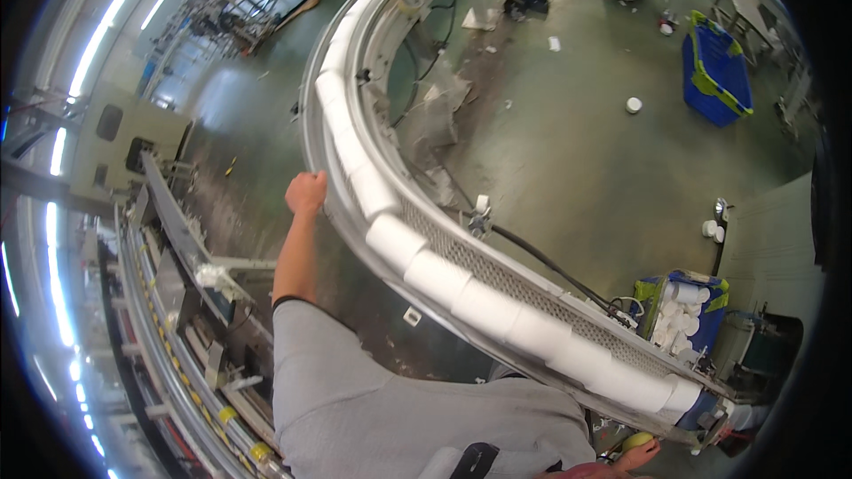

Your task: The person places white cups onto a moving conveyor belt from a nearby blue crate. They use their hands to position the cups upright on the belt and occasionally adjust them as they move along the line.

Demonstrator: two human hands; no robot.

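A curved conveyor carries a row of white paper rolls, lying end to end, from the far top down to the lower right. My left arm reaches out to the left. My left hand is closed in a fist beside the conveyor's outer rail; whether it grips anything is hidden. Down at the lower right, my right hand is close to a round yellow object below the conveyor's near end. Its fingers are small and partly hidden, so its grip does not show.
Beyond the conveyor, a blue bin stands at the far right. Another blue bin near the conveyor's end holds white rolls. A loose white roll lies on the green floor. Long machinery runs along my left. A black hose stretches beside the conveyor.
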